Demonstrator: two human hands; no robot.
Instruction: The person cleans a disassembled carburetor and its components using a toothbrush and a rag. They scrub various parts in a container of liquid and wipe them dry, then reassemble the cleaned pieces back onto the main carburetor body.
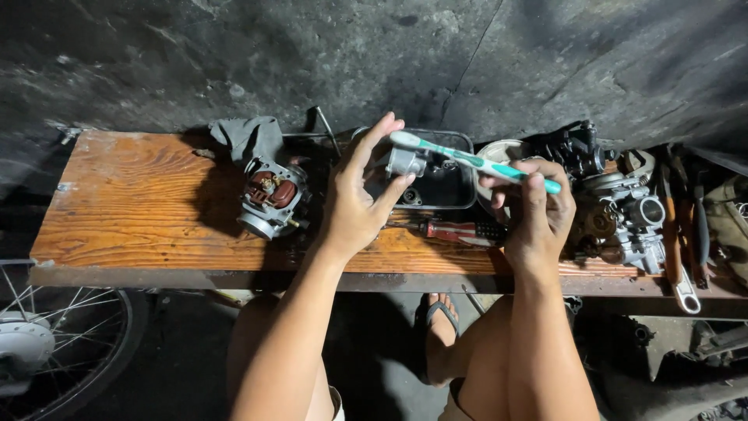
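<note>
My left hand (354, 199) holds a small grey metal part (407, 161) between fingertips and thumb, raised over a wooden bench (140, 203). My right hand (538, 210) grips a white and teal toothbrush (475, 162), and its head rests on top of the small part. Just behind the part sits a dark rectangular tray (448, 187). A carburetor body (269, 196) lies on the bench to the left of my left hand.
A red-handled screwdriver (456, 229) lies below the tray. Another carburetor and engine parts (623, 214) crowd the bench's right end, beside wrenches and pliers (686, 234). A grey rag (248, 138) lies at the back. A spoked wheel (54, 335) stands lower left.
</note>
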